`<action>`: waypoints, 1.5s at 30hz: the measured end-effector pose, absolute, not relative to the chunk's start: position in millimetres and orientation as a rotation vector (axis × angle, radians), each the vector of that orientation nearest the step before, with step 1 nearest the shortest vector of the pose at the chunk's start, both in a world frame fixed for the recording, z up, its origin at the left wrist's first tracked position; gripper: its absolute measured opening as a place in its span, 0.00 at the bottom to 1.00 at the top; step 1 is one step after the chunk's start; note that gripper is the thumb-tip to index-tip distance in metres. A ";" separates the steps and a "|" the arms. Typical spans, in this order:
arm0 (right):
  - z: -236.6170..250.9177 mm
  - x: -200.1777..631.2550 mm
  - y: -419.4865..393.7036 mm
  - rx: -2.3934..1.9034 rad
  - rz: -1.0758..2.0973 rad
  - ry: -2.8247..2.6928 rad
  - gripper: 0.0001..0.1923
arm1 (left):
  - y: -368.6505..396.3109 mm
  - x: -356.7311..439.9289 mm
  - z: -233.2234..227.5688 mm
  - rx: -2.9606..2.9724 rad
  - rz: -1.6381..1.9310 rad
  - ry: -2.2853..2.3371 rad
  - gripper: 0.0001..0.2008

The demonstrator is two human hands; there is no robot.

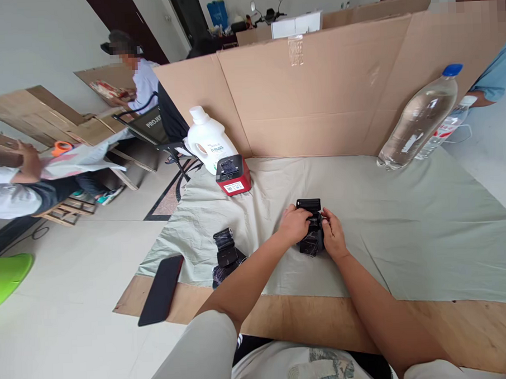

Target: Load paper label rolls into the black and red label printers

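My left hand (295, 225) reaches over a black item with pale streaks (309, 247), its fingers bent down onto the top. The right side of that item is gripped by my right hand (334, 235), with the fingers curled along its edge. A ridged black piece (308, 204) shows at its far end. The exact kind of item is unclear, and my fingers partly cover it. Left of my left forearm lies a similar black streaked strip or folded stack (225, 252), partly hidden behind the arm.
A red and black box-shaped device (234, 176) stands before a white jug (211, 138). A dark phone (162, 291) lies at the left edge. Large (421, 120) and small bottles (445, 128) lean at right. A cardboard panel (316, 92) borders the cloth (426, 221). Other people sit left.
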State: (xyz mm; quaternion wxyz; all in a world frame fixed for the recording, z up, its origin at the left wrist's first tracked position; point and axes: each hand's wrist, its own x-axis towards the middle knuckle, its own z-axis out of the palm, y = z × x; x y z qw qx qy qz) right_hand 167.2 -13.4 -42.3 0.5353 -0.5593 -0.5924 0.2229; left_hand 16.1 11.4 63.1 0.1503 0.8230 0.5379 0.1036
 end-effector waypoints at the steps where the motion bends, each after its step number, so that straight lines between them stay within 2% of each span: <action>1: -42.8 167.1 -13.2 -1.337 0.532 -1.398 0.24 | 14.6 20.1 66.6 2.410 0.168 1.547 0.13; 5: -44.7 167.5 -12.5 -1.345 0.545 -1.370 0.24 | 24.4 36.5 74.9 2.550 -0.180 1.498 0.11; 9: -45.6 168.4 -11.9 -1.353 0.570 -1.352 0.24 | 29.4 49.5 73.1 2.617 -0.269 1.509 0.10; 15: -42.7 167.9 -12.0 -1.357 0.572 -1.356 0.24 | 33.6 43.1 74.5 2.579 -0.167 1.502 0.12; 20: -38.9 167.7 -13.9 -1.371 0.534 -1.385 0.22 | 40.5 25.3 82.9 2.253 0.142 1.411 0.19; 23: -37.7 167.8 -15.0 -1.381 0.528 -1.390 0.21 | 45.3 -11.9 90.4 1.919 0.289 1.187 0.16; 26: -37.5 167.6 -15.3 -1.389 0.540 -1.383 0.21 | 42.6 -83.7 102.2 1.710 0.229 1.061 0.14; 31: -37.9 166.8 -14.3 -1.410 0.550 -1.374 0.21 | 13.8 -217.3 124.2 1.568 0.127 1.544 0.19; 34: -37.8 166.5 -13.8 -1.420 0.552 -1.375 0.22 | -8.6 -259.2 123.0 1.538 0.093 1.649 0.19; 39: -38.0 166.3 -13.9 -1.425 0.560 -1.355 0.22 | -35.4 -264.9 91.2 1.579 -0.072 1.818 0.16; 42: -38.7 166.2 -14.3 -1.423 0.580 -1.353 0.22 | -41.9 -244.0 84.2 1.780 -0.355 2.097 0.22; 45: -39.2 166.1 -14.2 -1.416 0.584 -1.346 0.22 | -47.2 -209.9 93.8 2.088 -0.362 2.160 0.26</action>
